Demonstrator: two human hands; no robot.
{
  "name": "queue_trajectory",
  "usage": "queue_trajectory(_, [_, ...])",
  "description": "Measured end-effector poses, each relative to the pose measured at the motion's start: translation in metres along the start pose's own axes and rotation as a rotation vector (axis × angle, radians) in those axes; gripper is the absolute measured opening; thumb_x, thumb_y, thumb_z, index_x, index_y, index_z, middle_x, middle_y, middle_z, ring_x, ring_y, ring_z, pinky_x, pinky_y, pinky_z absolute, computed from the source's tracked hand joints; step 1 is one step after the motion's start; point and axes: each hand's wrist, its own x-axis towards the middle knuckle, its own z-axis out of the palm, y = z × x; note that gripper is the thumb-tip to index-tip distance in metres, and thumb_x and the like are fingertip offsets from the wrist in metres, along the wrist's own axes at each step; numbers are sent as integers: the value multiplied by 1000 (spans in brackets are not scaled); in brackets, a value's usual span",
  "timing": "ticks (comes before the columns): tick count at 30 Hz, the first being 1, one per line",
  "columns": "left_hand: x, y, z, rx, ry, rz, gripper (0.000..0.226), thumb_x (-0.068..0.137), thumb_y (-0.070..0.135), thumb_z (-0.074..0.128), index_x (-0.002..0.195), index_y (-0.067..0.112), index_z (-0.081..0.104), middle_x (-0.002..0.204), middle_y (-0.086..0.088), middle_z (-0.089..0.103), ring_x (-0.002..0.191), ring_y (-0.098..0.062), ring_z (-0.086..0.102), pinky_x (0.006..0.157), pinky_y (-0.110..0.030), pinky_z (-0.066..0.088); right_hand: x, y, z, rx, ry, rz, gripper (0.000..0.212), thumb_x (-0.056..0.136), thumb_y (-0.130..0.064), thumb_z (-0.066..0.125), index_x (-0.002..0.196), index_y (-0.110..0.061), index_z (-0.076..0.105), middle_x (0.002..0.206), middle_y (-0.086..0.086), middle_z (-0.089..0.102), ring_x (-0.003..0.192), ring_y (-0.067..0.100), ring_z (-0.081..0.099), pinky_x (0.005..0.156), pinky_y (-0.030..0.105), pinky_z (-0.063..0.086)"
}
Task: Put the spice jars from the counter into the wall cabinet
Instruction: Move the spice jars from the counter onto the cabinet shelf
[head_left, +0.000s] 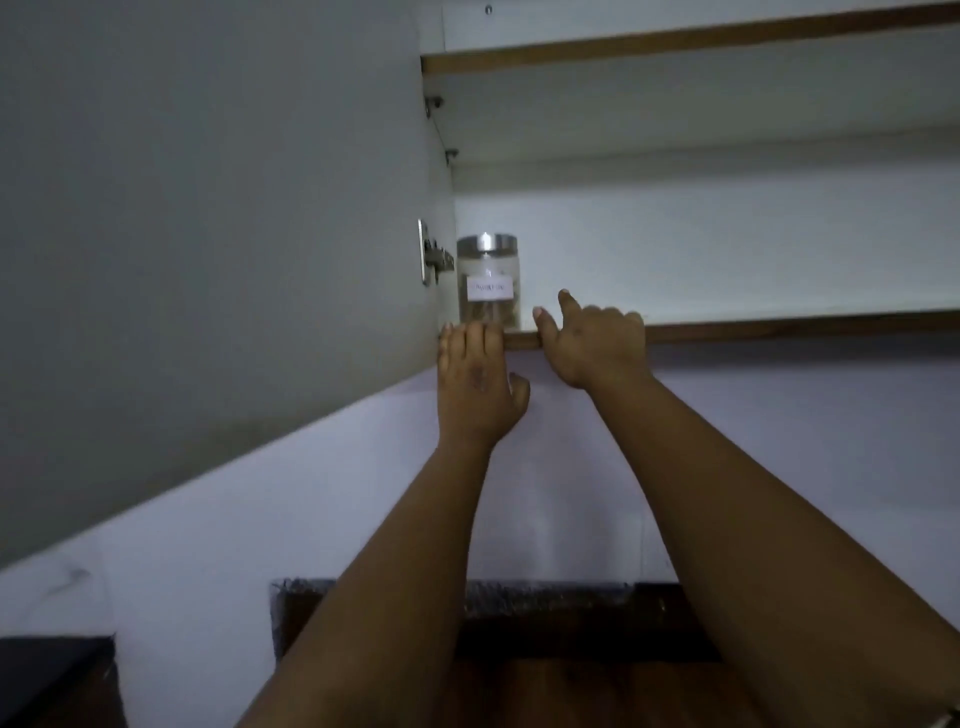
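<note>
A clear glass spice jar (487, 280) with a steel lid and a white label stands at the far left of the lower shelf (779, 328) of the open wall cabinet. My left hand (475, 384) is raised just below the jar, fingers straight, its fingertips at the shelf's front edge. My right hand (592, 338) is right of the jar, apart from it, with thumb and forefinger lifted over the shelf edge and the other fingers loosely bent. Neither hand holds anything.
The grey cabinet door (208, 260) hangs open on the left, its hinge (434, 257) beside the jar. An upper shelf (675, 47) runs above. The white wall (571, 493) is below, with a dark wooden surface (545, 675) at the bottom.
</note>
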Motion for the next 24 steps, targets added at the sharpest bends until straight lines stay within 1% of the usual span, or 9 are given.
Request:
queue_trajectory(2, [-4, 1, -3, -36, -32, -6, 54, 65, 22, 65, 114, 0, 58, 110, -17, 59, 108, -38, 54, 112, -50, 31, -17, 11, 7, 16, 121, -38, 57, 100, -51, 26, 141, -17, 47, 127, 16, 60, 120, 35, 50, 103, 42, 30])
queue_trajectory(3, [-9, 2, -4, -43, -52, -4, 64, 66, 24, 65, 124, -1, 55, 122, -20, 57, 118, -39, 51, 113, -50, 29, -27, 17, 12, 23, 178, -62, 55, 100, -49, 31, 141, -18, 48, 129, 16, 58, 122, 35, 48, 107, 43, 27])
queue_trajectory(6, [-37, 6, -8, -48, -122, -7, 85, 71, 28, 62, 147, 2, 34, 151, -21, 35, 140, -39, 32, 116, -51, 22, -60, 31, 27, 58, 208, -71, 61, 97, -48, 38, 151, -22, 29, 152, 12, 35, 144, 33, 24, 113, 49, 24])
queue_trajectory(8, [-70, 12, -9, -65, -207, -20, 88, 75, 31, 59, 152, 5, 24, 158, -18, 23, 146, -37, 21, 118, -51, 16, -82, 36, 36, 113, 179, -30, 67, 97, -49, 38, 155, -24, 17, 161, 9, 14, 149, 31, 8, 116, 49, 21])
queue_trajectory(9, [-92, 15, -9, -72, -266, -35, 89, 76, 33, 58, 153, 6, 21, 159, -17, 19, 147, -36, 17, 118, -51, 13, -95, 37, 43, 145, 159, 4, 67, 97, -50, 37, 155, -24, 15, 162, 9, 10, 149, 31, 8, 118, 48, 19])
queue_trajectory(14, [-236, 30, -10, -102, -691, -217, 100, 77, 39, 63, 155, 7, 9, 160, -19, 12, 148, -39, 10, 119, -53, 3, -184, 52, 113, 289, -202, 222, 68, 98, -52, 35, 155, -25, 10, 161, 11, 11, 147, 30, 15, 118, 45, 22])
queue_trajectory(18, [-337, 35, -33, -163, -882, -468, 94, 73, 35, 70, 149, 1, 26, 143, -20, 42, 136, -38, 35, 116, -57, 20, -275, 64, 174, 269, -500, 298, 72, 96, -54, 41, 155, -24, 11, 159, 13, 15, 145, 34, 20, 115, 49, 29])
queue_trajectory(22, [-406, 31, -60, -192, -1018, -724, 93, 79, 47, 71, 147, 0, 28, 140, -18, 44, 131, -36, 39, 110, -52, 33, -356, 59, 204, 207, -785, 298, 85, 91, -49, 55, 155, -20, 7, 159, 16, 13, 144, 35, 24, 113, 46, 31])
queue_trajectory(24, [-423, 29, -68, -181, -1058, -836, 91, 80, 46, 70, 148, 3, 27, 140, -17, 44, 130, -35, 39, 107, -48, 37, -385, 49, 214, 205, -863, 154, 91, 87, -40, 65, 155, -21, 7, 158, 17, 12, 143, 35, 25, 112, 43, 32])
